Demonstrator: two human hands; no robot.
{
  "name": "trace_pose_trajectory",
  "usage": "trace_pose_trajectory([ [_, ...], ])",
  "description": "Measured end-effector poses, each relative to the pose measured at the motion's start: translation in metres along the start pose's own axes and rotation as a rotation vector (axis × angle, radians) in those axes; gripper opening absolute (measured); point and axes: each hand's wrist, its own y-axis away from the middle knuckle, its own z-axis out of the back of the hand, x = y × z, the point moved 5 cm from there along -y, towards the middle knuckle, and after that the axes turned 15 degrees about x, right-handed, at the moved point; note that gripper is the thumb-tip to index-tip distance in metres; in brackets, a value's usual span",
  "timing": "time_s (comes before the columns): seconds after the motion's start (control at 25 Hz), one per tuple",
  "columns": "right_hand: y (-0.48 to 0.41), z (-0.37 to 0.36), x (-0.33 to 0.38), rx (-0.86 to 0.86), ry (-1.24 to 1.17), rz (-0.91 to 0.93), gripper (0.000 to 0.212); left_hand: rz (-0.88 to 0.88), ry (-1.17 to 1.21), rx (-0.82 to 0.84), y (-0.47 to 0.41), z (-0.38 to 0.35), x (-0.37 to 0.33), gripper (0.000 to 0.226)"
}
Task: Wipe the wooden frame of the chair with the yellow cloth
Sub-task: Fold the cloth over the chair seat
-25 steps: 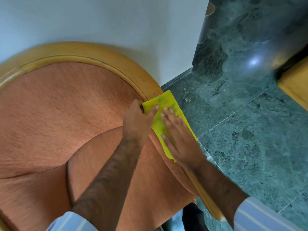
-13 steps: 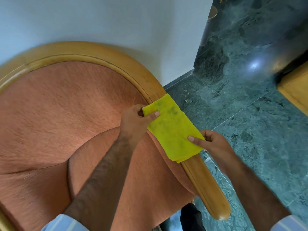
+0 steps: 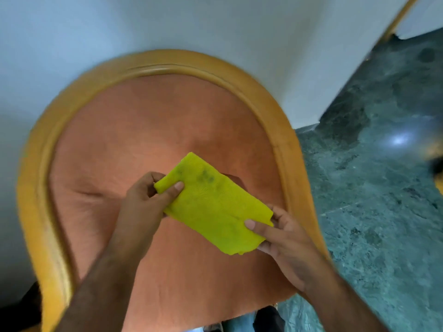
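A folded yellow cloth with dark smudges near its top is held up over the chair's orange upholstered seat, off the wood. My left hand pinches its upper left corner. Its lower right edge is gripped by my right hand. The curved wooden frame of the chair arches around the upholstery, from the left side over the top and down the right side. The picture is blurred by motion.
A white wall stands right behind the chair. Green marble floor stretches to the right, with a bright light reflection on it. A wooden edge shows at the top right.
The cloth has been lifted off the right arm of the frame and carried left over the seat, held by both hands. The view has swung left, bringing the whole chair back in.
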Motion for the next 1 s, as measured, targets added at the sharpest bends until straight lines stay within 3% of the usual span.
trace_pose_trajectory([
  [0.16,-0.039,-0.097,-0.021,0.262,0.102,-0.114,0.045,-0.005,0.28,-0.279,0.1,0.093,0.043,0.012],
  [0.32,-0.066,-0.199,-0.054,0.411,0.26,-0.24,0.049,0.001,0.516,-0.491,0.219,0.15,0.091,0.027],
  [0.48,-0.064,-0.3,-0.123,0.679,0.424,-0.352,0.035,-0.024,0.629,-0.773,0.344,0.174,0.14,0.03],
  [0.72,-0.013,-0.397,-0.268,1.035,0.732,-0.532,0.038,0.03,0.763,-1.253,0.513,0.139,0.234,0.028],
  [0.84,0.024,-0.41,-0.341,1.172,0.89,-0.728,0.046,0.077,0.826,-1.47,0.576,0.095,0.285,0.021],
  [1.0,0.071,-0.403,-0.438,1.305,1.097,-0.941,0.029,0.169,0.96,-1.649,0.633,0.025,0.359,0.019],
])
